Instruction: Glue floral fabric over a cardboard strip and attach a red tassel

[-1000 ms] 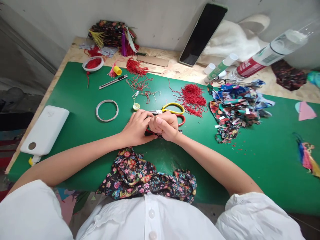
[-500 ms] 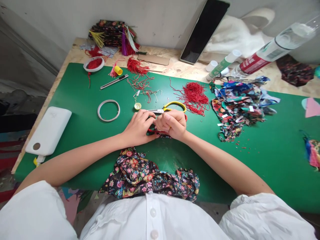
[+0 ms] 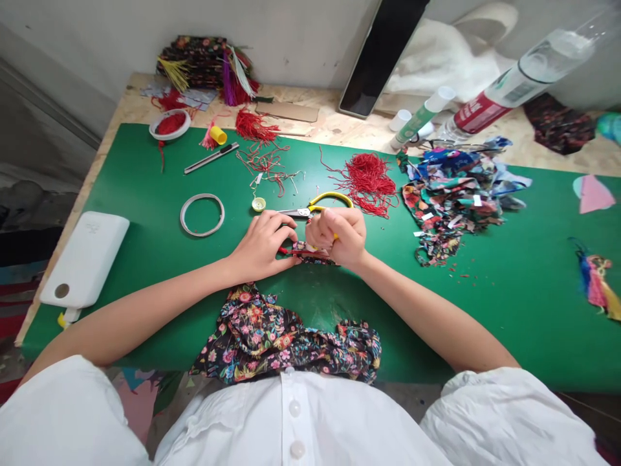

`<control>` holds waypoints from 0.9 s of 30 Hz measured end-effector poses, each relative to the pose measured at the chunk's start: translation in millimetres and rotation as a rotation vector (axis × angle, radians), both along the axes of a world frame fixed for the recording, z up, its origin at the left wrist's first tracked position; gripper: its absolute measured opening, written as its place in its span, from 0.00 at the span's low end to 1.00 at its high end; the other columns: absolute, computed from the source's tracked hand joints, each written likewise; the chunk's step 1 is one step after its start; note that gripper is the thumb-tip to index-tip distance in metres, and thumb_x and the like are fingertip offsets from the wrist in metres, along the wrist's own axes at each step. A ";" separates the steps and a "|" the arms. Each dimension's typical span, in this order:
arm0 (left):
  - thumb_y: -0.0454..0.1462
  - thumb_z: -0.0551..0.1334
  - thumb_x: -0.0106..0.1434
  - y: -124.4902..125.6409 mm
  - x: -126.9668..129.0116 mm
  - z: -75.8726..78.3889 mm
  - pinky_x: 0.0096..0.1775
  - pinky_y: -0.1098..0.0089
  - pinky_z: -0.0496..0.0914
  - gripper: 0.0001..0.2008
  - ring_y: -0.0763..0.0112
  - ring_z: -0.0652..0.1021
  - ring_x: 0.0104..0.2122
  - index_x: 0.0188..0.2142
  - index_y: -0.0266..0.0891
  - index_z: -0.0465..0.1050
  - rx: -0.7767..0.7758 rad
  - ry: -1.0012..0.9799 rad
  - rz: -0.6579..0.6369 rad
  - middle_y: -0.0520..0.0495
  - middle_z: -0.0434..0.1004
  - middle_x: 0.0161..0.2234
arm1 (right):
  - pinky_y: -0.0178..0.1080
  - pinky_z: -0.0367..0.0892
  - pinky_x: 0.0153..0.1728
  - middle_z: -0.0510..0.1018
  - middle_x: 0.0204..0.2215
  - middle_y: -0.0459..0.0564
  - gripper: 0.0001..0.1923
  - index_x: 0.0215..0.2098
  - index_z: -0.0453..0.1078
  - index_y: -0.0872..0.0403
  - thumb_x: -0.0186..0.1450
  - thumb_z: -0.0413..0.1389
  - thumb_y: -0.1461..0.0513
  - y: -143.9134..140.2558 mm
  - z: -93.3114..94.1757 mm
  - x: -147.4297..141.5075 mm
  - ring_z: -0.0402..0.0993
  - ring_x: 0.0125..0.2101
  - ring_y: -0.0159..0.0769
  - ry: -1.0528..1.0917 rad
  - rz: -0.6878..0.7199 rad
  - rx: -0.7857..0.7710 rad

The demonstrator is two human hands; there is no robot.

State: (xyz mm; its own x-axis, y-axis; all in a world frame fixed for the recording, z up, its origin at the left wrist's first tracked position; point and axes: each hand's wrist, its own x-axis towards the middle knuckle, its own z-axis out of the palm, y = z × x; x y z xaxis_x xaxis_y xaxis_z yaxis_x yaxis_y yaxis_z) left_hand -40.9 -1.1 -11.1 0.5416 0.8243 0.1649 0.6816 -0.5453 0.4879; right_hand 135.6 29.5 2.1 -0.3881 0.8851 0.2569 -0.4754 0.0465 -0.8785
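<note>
Left hand: our left hand (image 3: 263,245) lies on the green mat (image 3: 145,188), fingers curled and pinching the near end of a small floral piece (image 3: 313,253) with red cord at it
Right hand: our right hand (image 3: 338,237) is closed in a loose fist, gripping the other end of the same piece; we cannot tell how much of it the fist hides
Floral piece: it spans the narrow gap between our two hands, touching both, low against the mat
Scissors: the yellow-handled scissors (image 3: 317,206) lie just beyond our knuckles, blades pointing left
Floral cloth: a larger floral cloth (image 3: 272,340) lies bunched at the mat's near edge, below our wrists
Red cords: a heap of red cords (image 3: 369,181) lies past the scissors, to the right
Scraps: a pile of fabric scraps (image 3: 453,194) lies well to the right of our right hand
Tape ring: a white ring (image 3: 202,214) lies to the left of our left hand
</note>
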 end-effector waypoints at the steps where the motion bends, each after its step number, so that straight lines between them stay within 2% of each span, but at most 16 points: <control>1: 0.45 0.65 0.60 0.3 -0.5 0.2 0.53 0.56 0.62 0.14 0.55 0.67 0.53 0.41 0.40 0.71 0.006 0.000 -0.011 0.42 0.73 0.52 | 0.32 0.49 0.13 0.54 0.09 0.39 0.28 0.14 0.53 0.53 0.64 0.60 0.51 0.9 1.2 0.1 0.48 0.11 0.24 0.020 -0.021 -0.030; 6: 0.45 0.65 0.60 0.1 -2.8 1.5 0.54 0.54 0.62 0.12 0.54 0.66 0.54 0.39 0.40 0.70 0.011 -0.003 -0.058 0.41 0.72 0.52 | 0.31 0.48 0.13 0.53 0.10 0.38 0.28 0.15 0.51 0.53 0.65 0.58 0.52 2.9 8.9 4.1 0.47 0.10 0.23 0.100 -0.033 -0.129; 11: 0.44 0.64 0.61 -0.8 -3.4 1.6 0.55 0.53 0.62 0.12 0.54 0.66 0.55 0.39 0.41 0.69 0.014 0.005 -0.066 0.41 0.71 0.53 | 0.31 0.51 0.14 0.54 0.11 0.38 0.27 0.16 0.52 0.53 0.66 0.57 0.52 1.6 13.5 5.6 0.48 0.11 0.23 0.088 -0.019 -0.025; 17: 0.45 0.64 0.60 -0.4 -3.4 -1.5 0.54 0.53 0.63 0.13 0.53 0.66 0.54 0.41 0.39 0.70 0.049 -0.004 -0.075 0.40 0.71 0.52 | 0.32 0.52 0.16 0.57 0.12 0.40 0.26 0.15 0.57 0.54 0.69 0.55 0.56 -3.4 -3.5 -2.8 0.53 0.13 0.24 0.064 0.047 0.146; 22: 0.46 0.63 0.61 -0.2 -4.1 -4.0 0.53 0.53 0.64 0.15 0.53 0.65 0.53 0.42 0.38 0.71 0.073 -0.002 -0.080 0.38 0.70 0.53 | 0.32 0.48 0.16 0.57 0.11 0.39 0.26 0.15 0.57 0.55 0.69 0.55 0.57 -3.7 -7.4 -4.7 0.51 0.12 0.22 -0.023 0.172 0.141; 27: 0.45 0.63 0.61 -0.9 -4.6 -3.6 0.53 0.54 0.64 0.13 0.53 0.66 0.53 0.41 0.38 0.71 0.069 0.000 -0.075 0.39 0.71 0.53 | 0.32 0.49 0.15 0.57 0.10 0.40 0.27 0.14 0.56 0.55 0.68 0.56 0.57 -3.1 -3.3 0.7 0.51 0.12 0.23 -0.003 0.153 0.113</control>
